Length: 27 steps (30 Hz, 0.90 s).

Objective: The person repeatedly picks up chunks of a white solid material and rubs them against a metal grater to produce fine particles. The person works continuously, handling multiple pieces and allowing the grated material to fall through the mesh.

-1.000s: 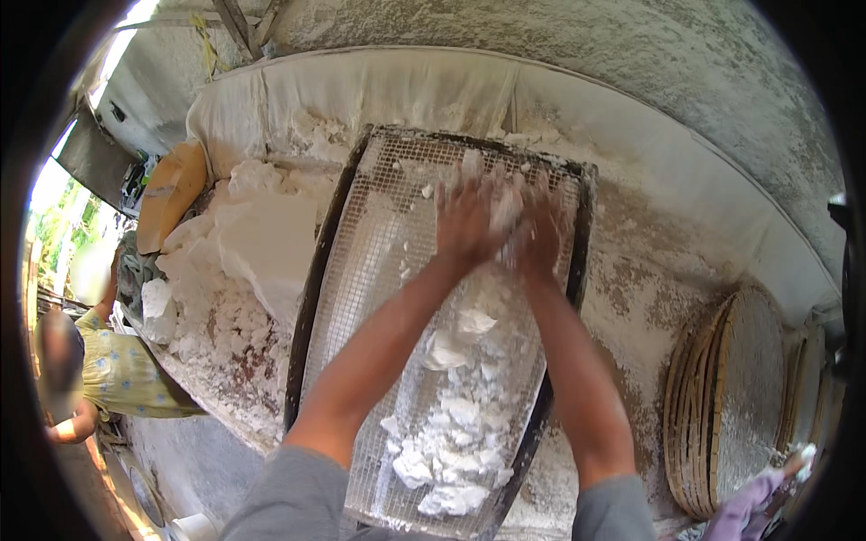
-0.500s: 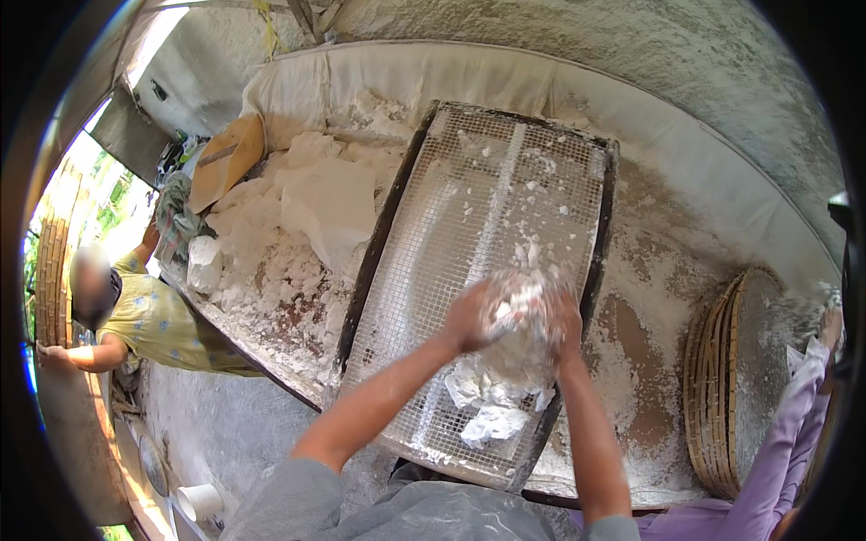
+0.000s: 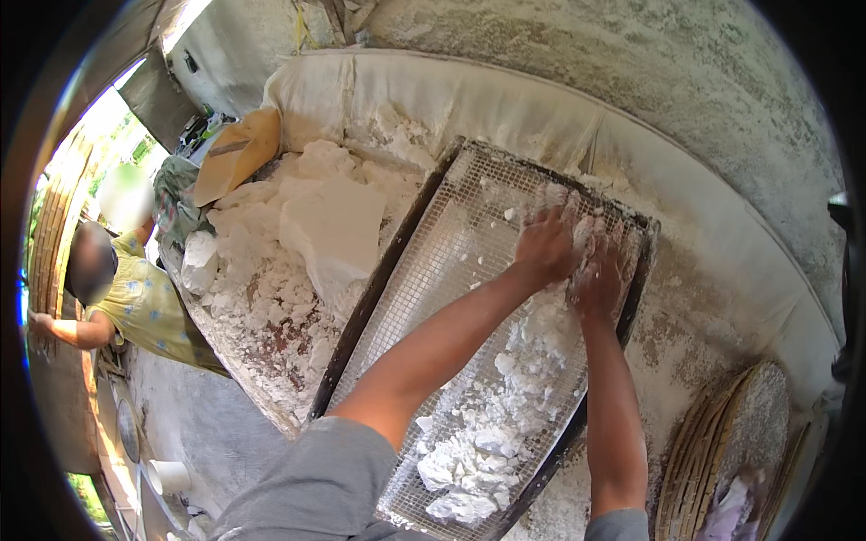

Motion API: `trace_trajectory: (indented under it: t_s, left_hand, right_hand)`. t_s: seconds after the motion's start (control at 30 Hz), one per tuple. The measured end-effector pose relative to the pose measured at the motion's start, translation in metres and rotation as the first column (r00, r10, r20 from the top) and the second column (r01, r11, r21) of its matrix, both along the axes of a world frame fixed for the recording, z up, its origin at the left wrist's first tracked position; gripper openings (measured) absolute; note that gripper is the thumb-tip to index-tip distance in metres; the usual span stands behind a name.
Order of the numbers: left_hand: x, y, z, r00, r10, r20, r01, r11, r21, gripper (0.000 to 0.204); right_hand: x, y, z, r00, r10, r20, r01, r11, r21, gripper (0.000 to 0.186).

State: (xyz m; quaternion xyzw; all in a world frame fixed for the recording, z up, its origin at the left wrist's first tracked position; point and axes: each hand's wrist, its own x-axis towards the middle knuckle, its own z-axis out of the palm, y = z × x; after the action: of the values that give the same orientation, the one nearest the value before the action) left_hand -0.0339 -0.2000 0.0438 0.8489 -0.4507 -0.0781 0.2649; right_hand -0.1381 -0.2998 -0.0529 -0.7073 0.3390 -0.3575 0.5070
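Note:
A dark-framed mesh screen lies slanted before me, with crumbled white lumps strewn along its right half. Both of my arms reach across it to its far right end. My left hand is spread palm down on the mesh, fingers stretched forward. Beside it, my right hand lies the same way, with its fingers dusted white and extended. Neither hand grips anything that I can see. Whatever is under the palms is hidden.
Left of the screen sits a heap of white powder with a large block and a tan scoop-like sheet. Round woven trays stand stacked at right, near a purple sleeve. A person in yellow holds trays at left.
My hands have moved from the screen's middle, where they worked a white clump between them, to its far end, opening flat. More crumbled lumps now cover the mesh. The view has shifted.

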Motion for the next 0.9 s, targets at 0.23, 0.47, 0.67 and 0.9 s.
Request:
trace_trajectory:
  t_s: [0.23,0.47,0.67,0.9]
  left_hand:
    - [-0.030,0.065,-0.015,0.967,-0.254,0.038,0.256,0.965,-0.057,0.072]
    - [-0.143,0.225,-0.039,0.918,-0.306,-0.252,0.309,0.951,-0.029,0.086]
    - [-0.179,0.262,-0.048,0.972,-0.136,-0.191,0.049,0.914,-0.402,0.076]
    - [-0.093,0.076,-0.027,0.987,0.096,0.127,-0.056,0.957,-0.286,0.067]
  right_hand:
    - [-0.057,0.046,0.011,0.964,0.094,-0.249,-0.202,0.869,-0.452,0.053]
    - [-0.180,0.203,0.024,0.937,0.280,-0.210,-0.319,0.930,-0.183,0.053]
    - [-0.185,0.269,0.017,0.971,-0.085,-0.223,-0.032,0.880,-0.474,0.047]
    - [-0.075,0.098,0.023,0.998,-0.064,0.017,0.059,0.976,0.211,0.047]
